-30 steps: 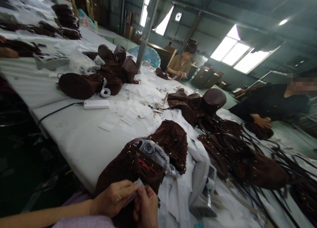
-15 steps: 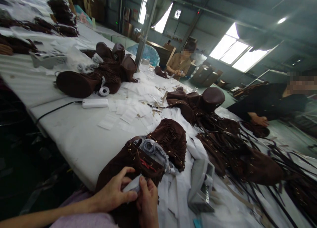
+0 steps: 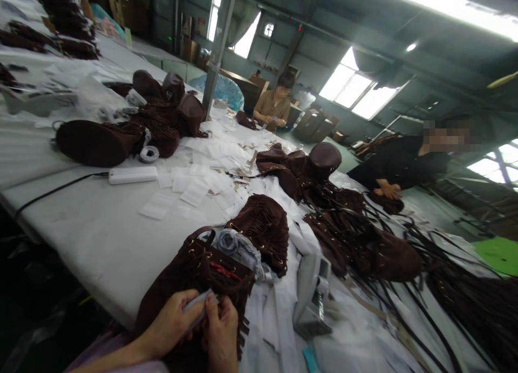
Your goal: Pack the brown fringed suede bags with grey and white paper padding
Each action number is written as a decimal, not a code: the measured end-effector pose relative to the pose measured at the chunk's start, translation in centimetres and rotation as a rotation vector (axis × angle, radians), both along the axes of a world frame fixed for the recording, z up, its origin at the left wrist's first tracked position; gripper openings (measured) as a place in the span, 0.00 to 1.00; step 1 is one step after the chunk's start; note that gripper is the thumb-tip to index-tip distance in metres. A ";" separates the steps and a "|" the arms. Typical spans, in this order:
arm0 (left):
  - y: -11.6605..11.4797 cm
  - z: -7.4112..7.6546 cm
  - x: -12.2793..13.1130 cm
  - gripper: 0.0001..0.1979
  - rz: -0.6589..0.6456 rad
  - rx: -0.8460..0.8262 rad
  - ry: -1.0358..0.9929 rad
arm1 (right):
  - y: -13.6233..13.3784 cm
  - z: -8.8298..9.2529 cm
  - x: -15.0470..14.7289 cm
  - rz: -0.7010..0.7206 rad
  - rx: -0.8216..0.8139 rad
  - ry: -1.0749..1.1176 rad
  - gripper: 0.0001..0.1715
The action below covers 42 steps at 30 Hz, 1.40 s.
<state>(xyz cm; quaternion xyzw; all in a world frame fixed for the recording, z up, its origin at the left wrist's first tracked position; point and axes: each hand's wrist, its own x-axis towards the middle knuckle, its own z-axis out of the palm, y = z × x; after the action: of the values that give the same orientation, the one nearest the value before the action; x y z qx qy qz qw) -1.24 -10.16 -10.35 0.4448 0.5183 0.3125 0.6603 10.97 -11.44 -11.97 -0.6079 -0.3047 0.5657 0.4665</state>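
Head view, lower centre: the left hand (image 3: 175, 317) and right hand (image 3: 220, 325) pinched a pale wrapping sheet (image 3: 203, 296), which uneven tugging might have torn over the brown drawstring bag (image 3: 172, 278).

A near bag (image 3: 164, 284) lies at the edge of the table (image 3: 97, 246), a second bag (image 3: 263, 230) behind it. Rightward stands a tape dispenser (image 3: 309, 303); paper slips (image 3: 194, 192) lie behind, leftward.

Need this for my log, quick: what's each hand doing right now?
Left hand: closed, holding a pale thin piece.
Right hand: closed, pinching the same piece.
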 end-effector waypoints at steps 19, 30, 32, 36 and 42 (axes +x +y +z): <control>-0.8 -2.5 -0.4 0.28 -0.059 -0.055 0.112 | -2.5 3.7 20.0 -0.615 -0.023 -0.923 0.33; -1.1 -2.7 -0.5 0.28 -0.034 -0.034 0.104 | 0.5 4.4 24.5 -0.403 -0.254 -1.068 0.27; -1.0 -2.8 -0.5 0.28 -0.040 -0.050 0.106 | 0.6 4.5 24.8 -0.391 -0.258 -1.062 0.26; -0.8 -3.3 -0.8 0.30 -0.090 -0.095 0.100 | 0.9 4.0 25.3 -0.349 -0.199 -0.975 0.26; -0.6 -3.6 -0.9 0.31 -0.094 -0.117 0.086 | 0.8 2.6 26.2 -0.384 -0.125 -0.805 0.35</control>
<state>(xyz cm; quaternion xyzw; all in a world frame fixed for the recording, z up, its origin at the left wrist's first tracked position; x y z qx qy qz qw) -2.18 -10.78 -13.98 0.4425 0.5421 0.2308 0.6760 37.14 -10.62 -9.40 -0.8521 -0.3089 0.2046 0.3695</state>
